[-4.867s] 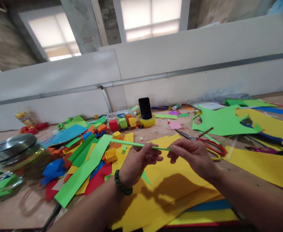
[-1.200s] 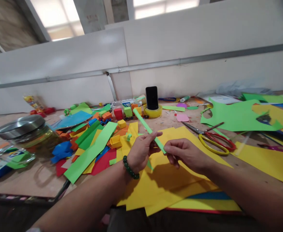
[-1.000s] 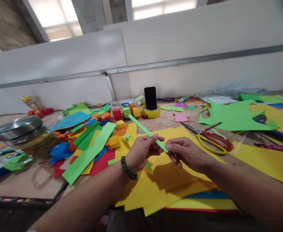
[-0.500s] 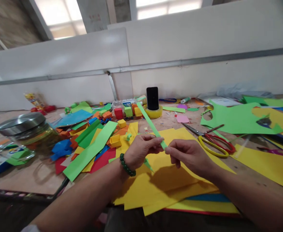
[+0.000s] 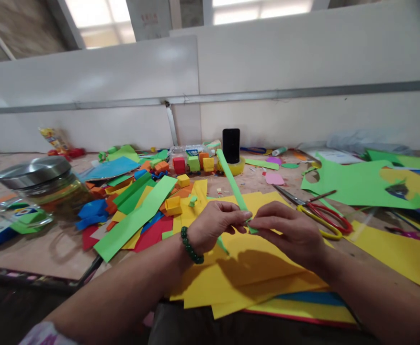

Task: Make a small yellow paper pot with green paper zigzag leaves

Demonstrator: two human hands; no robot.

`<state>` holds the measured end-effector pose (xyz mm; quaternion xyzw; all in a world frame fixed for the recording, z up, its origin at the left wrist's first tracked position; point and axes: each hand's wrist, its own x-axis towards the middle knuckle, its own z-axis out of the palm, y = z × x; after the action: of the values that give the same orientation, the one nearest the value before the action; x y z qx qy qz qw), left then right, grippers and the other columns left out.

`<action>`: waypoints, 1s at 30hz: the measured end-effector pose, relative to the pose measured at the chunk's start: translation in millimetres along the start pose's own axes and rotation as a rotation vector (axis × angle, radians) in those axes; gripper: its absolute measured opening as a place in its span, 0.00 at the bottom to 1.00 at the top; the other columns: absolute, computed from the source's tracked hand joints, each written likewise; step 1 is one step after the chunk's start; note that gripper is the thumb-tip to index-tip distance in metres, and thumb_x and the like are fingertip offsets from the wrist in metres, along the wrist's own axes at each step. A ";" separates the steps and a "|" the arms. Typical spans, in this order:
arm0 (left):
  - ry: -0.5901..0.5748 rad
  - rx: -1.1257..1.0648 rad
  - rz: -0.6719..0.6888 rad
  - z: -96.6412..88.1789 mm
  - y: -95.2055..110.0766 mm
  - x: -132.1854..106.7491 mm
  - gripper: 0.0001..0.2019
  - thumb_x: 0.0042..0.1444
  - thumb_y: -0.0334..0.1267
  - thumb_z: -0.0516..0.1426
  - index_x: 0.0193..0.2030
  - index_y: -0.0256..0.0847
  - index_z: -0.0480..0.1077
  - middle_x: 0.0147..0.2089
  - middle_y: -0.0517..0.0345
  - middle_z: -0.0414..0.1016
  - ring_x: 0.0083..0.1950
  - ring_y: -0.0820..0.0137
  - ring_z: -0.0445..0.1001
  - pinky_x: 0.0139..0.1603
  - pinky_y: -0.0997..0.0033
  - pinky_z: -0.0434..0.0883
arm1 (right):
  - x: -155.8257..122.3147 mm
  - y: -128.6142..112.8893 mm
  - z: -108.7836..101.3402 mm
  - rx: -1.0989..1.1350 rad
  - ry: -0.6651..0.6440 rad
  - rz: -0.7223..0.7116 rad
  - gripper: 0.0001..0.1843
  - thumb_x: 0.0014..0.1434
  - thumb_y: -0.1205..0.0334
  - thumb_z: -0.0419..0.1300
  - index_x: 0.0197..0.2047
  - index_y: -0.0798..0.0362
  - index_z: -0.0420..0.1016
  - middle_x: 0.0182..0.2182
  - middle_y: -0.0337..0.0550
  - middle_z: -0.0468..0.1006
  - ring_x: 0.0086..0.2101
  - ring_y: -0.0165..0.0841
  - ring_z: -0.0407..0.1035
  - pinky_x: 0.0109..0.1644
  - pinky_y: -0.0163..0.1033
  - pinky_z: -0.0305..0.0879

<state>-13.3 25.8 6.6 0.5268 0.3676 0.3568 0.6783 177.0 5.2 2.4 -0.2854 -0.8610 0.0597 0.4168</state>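
Between my hands a long green paper strip [image 5: 233,182] slants up and away, its near end at my fingertips. My left hand [image 5: 219,223], with a dark green bead bracelet [image 5: 191,245] on the wrist, pinches the strip near that end. Thumb and fingers of my right hand [image 5: 289,230] close on the very end, which looks bent over. Both hands are above several stacked yellow paper sheets [image 5: 242,287]. A small pointed green scrap [image 5: 223,245] lies under my left hand.
To the right lie scissors with red and yellow handles [image 5: 324,220] and a cut green sheet [image 5: 357,182]. A phone [image 5: 231,145] stands by a yellow tape roll [image 5: 234,167]. On the left are a glass jar [image 5: 48,187], a wide green strip [image 5: 136,218] and small folded paper boxes [image 5: 174,205].
My right fingers have shifted and curled closer around the strip's near end, which now looks folded. My left hand keeps its pinch. The whole view has turned slightly left.
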 end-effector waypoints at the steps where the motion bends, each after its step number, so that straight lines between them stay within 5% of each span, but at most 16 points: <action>1: -0.004 0.010 0.001 0.0 0.4 -0.2 0.16 0.43 0.47 0.66 0.20 0.36 0.70 0.19 0.61 0.68 0.21 0.79 0.63 0.24 0.77 0.56 | 0.3 -0.5 -0.8 0.000 0.003 -0.018 0.10 0.57 0.69 0.61 0.40 0.45 0.79 0.32 0.41 0.76 0.32 0.28 0.73 0.34 0.31 0.71; 10: -0.009 0.008 -0.030 0.5 3.7 -1.3 0.17 0.42 0.48 0.66 0.21 0.35 0.69 0.20 0.64 0.66 0.22 0.80 0.62 0.24 0.77 0.53 | 3.4 -3.1 -8.8 -0.055 -0.074 -0.133 0.13 0.59 0.73 0.58 0.44 0.49 0.76 0.34 0.43 0.74 0.32 0.26 0.72 0.34 0.28 0.69; 30: 0.084 -0.026 0.064 7.9 4.7 -2.4 0.17 0.37 0.44 0.68 0.19 0.34 0.68 0.17 0.63 0.66 0.22 0.79 0.63 0.25 0.76 0.58 | 6.6 -9.6 0.1 0.012 -0.008 0.044 0.06 0.59 0.70 0.58 0.33 0.51 0.75 0.27 0.38 0.73 0.29 0.26 0.70 0.33 0.30 0.67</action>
<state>-7.9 21.0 12.8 0.5140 0.3737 0.4049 0.6574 169.4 0.8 10.1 -0.3017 -0.8558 0.0751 0.4135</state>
